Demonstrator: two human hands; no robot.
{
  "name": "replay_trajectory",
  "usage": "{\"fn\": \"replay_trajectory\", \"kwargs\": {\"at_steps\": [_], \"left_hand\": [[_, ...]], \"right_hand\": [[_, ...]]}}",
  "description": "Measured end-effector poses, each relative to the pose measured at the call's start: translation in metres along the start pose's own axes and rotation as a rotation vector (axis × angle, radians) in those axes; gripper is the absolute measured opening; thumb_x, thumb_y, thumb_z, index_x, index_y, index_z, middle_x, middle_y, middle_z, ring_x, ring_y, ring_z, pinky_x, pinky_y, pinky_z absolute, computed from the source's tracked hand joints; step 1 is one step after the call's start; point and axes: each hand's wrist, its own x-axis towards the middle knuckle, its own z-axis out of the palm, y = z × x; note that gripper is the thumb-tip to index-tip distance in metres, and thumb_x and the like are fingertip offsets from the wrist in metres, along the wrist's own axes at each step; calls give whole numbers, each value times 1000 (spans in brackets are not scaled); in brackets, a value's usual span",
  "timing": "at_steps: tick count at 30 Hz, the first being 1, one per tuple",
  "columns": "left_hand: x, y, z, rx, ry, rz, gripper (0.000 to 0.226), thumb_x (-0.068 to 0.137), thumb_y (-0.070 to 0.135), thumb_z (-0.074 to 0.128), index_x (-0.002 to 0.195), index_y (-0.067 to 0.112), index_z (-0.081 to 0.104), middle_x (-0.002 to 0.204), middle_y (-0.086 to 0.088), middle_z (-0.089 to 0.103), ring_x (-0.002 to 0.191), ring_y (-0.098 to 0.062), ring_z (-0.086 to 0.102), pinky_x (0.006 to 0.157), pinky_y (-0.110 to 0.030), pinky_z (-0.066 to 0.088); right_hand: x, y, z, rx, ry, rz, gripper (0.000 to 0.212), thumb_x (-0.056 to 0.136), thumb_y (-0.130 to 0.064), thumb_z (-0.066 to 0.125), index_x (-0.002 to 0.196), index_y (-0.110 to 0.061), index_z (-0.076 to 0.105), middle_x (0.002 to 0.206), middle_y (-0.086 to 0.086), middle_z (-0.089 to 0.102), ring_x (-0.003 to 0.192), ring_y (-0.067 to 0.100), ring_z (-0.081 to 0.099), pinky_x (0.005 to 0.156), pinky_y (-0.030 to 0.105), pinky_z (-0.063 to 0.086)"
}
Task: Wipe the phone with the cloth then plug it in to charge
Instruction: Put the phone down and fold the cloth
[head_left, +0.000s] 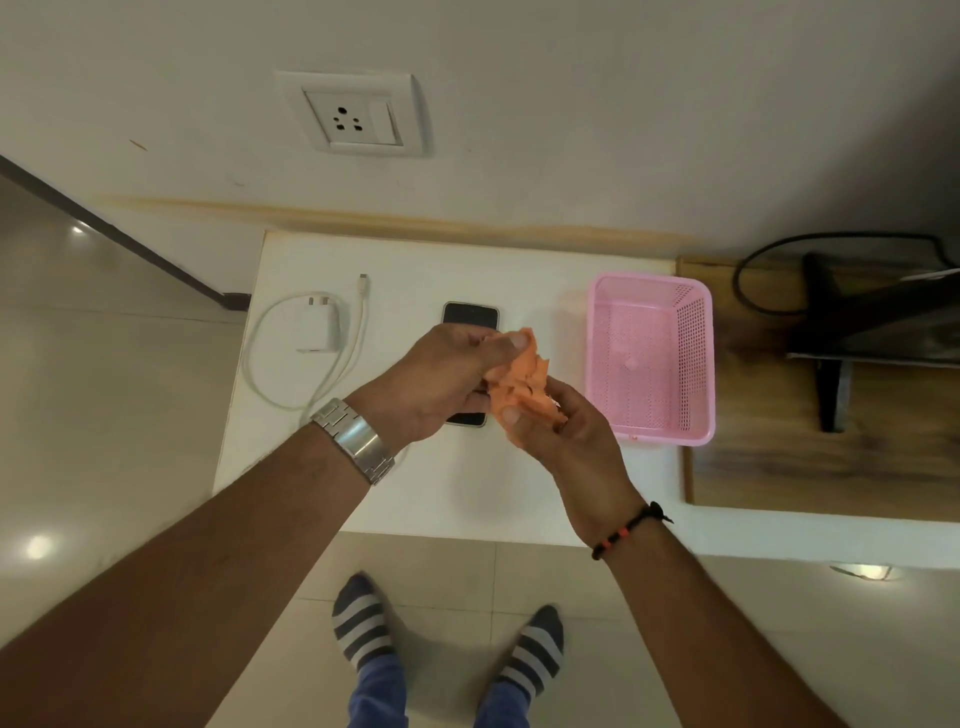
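A crumpled orange cloth (521, 382) is held above the white table (415, 478) between both hands. My left hand (436, 379) pinches its upper part, and my right hand (556, 426) grips its lower part. A dark phone (470, 314) lies screen up on the table under my left hand, which hides its middle. To the left lies a white charger (317, 325) with its white cable (260, 374) looped round it; the cable's free plug (362, 280) points toward the wall. A white wall socket (356, 114) with a switch sits above the table.
An empty pink plastic basket (649, 358) stands on the table's right side. Beyond it a wooden surface (753, 467) carries a dark monitor stand (831, 364) and a black cable (748, 280). My striped socks (358, 618) stand on the tiled floor below.
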Motion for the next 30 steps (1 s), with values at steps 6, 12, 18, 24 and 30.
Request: {"fn": "replay_trajectory", "kwargs": {"at_steps": [6, 12, 18, 24, 30], "left_hand": [[26, 4, -13, 487, 144, 218, 32, 101, 34, 73, 87, 6, 82, 68, -6, 77, 60, -17, 74, 57, -30, 63], [70, 6, -14, 610, -90, 41, 20, 99, 18, 75, 107, 0, 79, 106, -21, 80, 96, -31, 80, 76, -34, 68], [107, 24, -9, 999, -185, 58, 13, 94, 12, 78, 106, 8, 79, 99, -7, 77, 97, -35, 78, 87, -46, 67], [129, 27, 2, 1168, -61, 223, 31, 92, 19, 78, 122, 10, 75, 107, 0, 68, 102, -21, 65, 91, -33, 54], [126, 20, 11, 1245, 31, 441, 23, 94, 15, 68, 115, 9, 74, 116, -8, 73, 107, -26, 67, 96, -40, 55]], "right_hand": [[-8, 17, 10, 167, 253, 126, 17, 90, -19, 78, 107, -18, 79, 100, 7, 80, 84, 20, 75, 72, 27, 61], [-1, 36, 15, 302, 419, 330, 10, 90, -13, 74, 99, -14, 79, 96, 2, 81, 91, 21, 75, 77, 32, 63], [25, 43, 9, 246, 601, 452, 10, 88, -18, 74, 88, -8, 71, 91, 8, 76, 85, 23, 75, 51, 20, 60], [52, 39, 9, 245, 653, 402, 32, 88, -24, 77, 111, -2, 73, 112, 9, 77, 94, 24, 75, 56, 18, 61], [42, 47, 17, 91, 628, 429, 13, 92, -22, 67, 87, -10, 68, 95, 11, 74, 68, 19, 69, 65, 29, 61]]}}
